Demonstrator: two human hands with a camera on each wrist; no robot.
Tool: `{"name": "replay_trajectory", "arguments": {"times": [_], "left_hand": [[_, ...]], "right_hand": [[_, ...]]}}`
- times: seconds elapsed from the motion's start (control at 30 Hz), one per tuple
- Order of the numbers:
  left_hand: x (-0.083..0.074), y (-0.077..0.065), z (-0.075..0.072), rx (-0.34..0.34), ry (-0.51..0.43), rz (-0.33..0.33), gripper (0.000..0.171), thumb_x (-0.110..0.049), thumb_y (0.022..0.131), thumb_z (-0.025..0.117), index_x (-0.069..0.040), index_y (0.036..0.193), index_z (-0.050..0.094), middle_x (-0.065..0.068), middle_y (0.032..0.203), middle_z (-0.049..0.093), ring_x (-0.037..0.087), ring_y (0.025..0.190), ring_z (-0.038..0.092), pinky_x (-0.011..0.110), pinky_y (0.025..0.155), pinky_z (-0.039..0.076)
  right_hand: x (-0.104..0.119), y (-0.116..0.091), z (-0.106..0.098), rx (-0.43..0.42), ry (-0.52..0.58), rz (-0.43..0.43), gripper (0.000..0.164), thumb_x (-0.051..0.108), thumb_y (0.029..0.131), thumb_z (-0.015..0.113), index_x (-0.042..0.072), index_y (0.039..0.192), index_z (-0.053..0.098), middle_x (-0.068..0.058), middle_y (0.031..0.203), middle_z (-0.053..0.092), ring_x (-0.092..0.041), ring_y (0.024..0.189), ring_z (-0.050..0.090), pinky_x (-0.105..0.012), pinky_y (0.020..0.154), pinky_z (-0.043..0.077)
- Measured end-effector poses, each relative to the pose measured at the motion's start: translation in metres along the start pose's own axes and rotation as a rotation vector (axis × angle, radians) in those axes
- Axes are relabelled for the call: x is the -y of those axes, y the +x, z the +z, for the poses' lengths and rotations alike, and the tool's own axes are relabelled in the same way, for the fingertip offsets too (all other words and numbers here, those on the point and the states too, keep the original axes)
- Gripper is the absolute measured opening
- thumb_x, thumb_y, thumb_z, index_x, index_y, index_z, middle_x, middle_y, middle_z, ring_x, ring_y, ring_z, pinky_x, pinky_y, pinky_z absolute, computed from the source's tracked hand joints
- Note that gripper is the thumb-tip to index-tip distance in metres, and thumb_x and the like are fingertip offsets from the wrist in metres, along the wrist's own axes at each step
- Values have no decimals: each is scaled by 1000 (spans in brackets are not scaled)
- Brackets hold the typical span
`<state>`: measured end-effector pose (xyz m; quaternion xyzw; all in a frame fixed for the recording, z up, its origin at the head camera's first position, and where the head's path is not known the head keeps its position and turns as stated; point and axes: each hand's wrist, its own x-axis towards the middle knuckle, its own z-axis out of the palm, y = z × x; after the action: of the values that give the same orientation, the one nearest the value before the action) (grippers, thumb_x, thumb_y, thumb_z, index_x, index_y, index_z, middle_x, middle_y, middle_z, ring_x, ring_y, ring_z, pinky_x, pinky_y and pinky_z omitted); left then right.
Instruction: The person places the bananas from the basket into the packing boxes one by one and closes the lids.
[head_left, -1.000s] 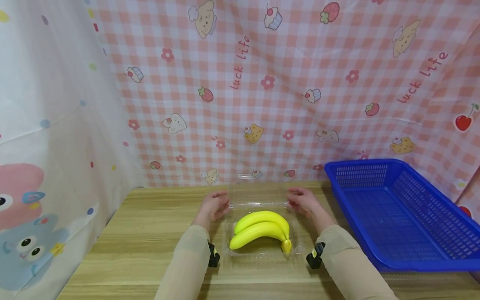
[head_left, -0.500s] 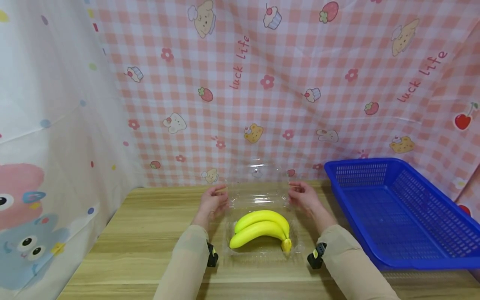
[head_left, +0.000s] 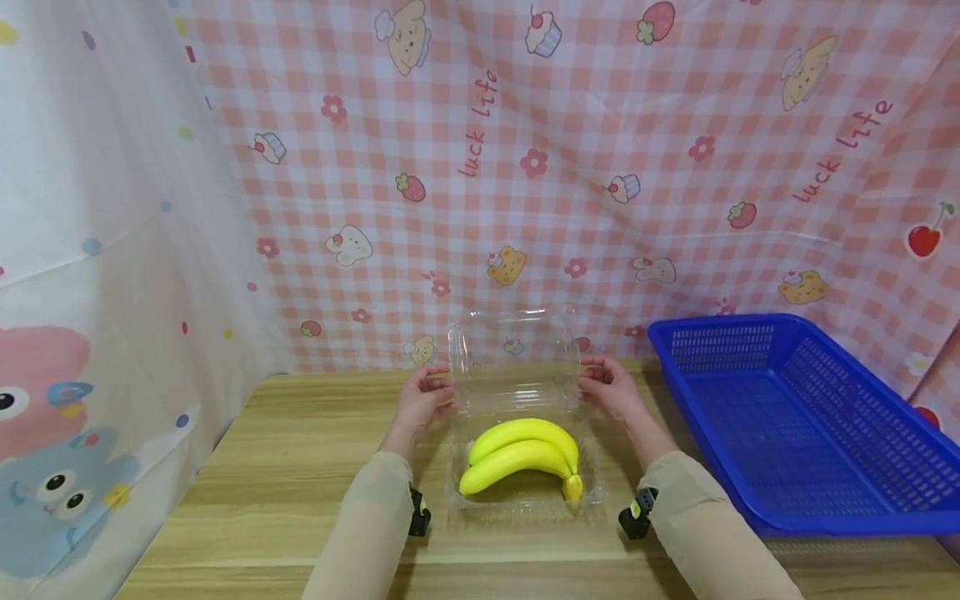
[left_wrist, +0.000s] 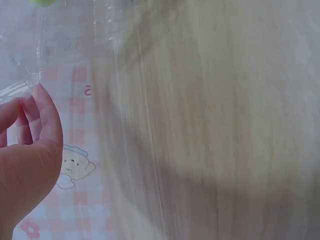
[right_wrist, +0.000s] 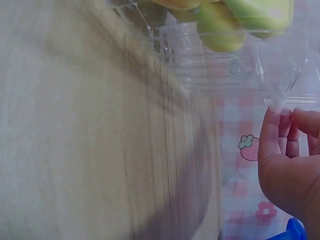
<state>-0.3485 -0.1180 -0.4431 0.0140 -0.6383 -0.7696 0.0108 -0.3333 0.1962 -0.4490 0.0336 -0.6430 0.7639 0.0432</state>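
Note:
A bunch of yellow bananas (head_left: 517, 469) lies in the base of a clear plastic clamshell box (head_left: 517, 507) on the table. The box's hinged lid (head_left: 516, 398) is raised and stands nearly upright behind the bananas. At the lid's left edge, my left hand (head_left: 420, 402) pinches the plastic between thumb and fingers; the left wrist view shows this hand (left_wrist: 32, 145) close up. On the opposite edge my right hand (head_left: 613, 393) pinches the lid likewise. In the right wrist view the right hand's (right_wrist: 292, 160) fingertips meet the clear rim, with the bananas (right_wrist: 220, 30) seen through the plastic.
A large blue plastic basket (head_left: 772, 450) with perforated walls stands to the right of my right arm. The wood-grain table (head_left: 300, 475) ends at a pink checked cloth (head_left: 525, 208) hanging behind. A white patterned curtain (head_left: 135, 208) hangs on the left.
The lid has swung up from a lower tilt to nearly upright. Both hands have risen slightly with its edges. The bananas and the blue basket have stayed in place.

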Motion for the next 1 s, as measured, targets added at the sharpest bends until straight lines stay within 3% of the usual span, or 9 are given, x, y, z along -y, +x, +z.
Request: {"name": "replay_trajectory", "arguments": {"times": [0.13,0.27,0.5,0.63,0.83,1.0], "left_hand": [[0,-2,-3,24,23,42,39,21,85,61,10,122,55,5,87,62,14,74,60,30,67,62],[0,-4,-5,56,34,88,36,21,85,60,13,119,54,6,85,63,14,73,61,31,68,62],[2,-8,-8,102,53,164,30,22,86,60,16,114,52,8,85,63,14,74,61,33,71,62],[3,-9,-10,130,74,216,27,22,85,61,16,110,53,9,86,63,14,73,61,33,71,62],[3,-12,-15,183,102,278,21,22,84,62,15,102,54,6,83,63,17,74,62,34,72,62],[3,-14,-19,233,140,303,16,19,86,63,15,98,55,7,84,63,19,77,62,34,75,62]], "right_hand": [[-3,-3,-2,45,36,-96,34,-10,89,63,-14,120,49,-5,89,52,-10,77,56,-24,72,60],[-10,-1,-8,119,92,-203,26,-5,86,69,-5,109,58,-4,88,54,-11,79,56,-24,71,60],[1,-10,-4,69,-46,-155,26,-14,90,56,-20,113,44,-6,90,55,-9,80,57,-25,75,60],[5,-14,-5,84,-65,-146,23,-17,92,53,-21,112,41,-4,88,54,-10,78,58,-24,75,60],[2,-15,-8,130,-104,-211,21,-18,91,53,-22,108,41,-3,87,54,-10,78,58,-24,76,60],[0,-18,-11,146,-170,-267,18,-19,89,55,-22,102,44,-8,86,55,-10,78,58,-21,76,58]]}}
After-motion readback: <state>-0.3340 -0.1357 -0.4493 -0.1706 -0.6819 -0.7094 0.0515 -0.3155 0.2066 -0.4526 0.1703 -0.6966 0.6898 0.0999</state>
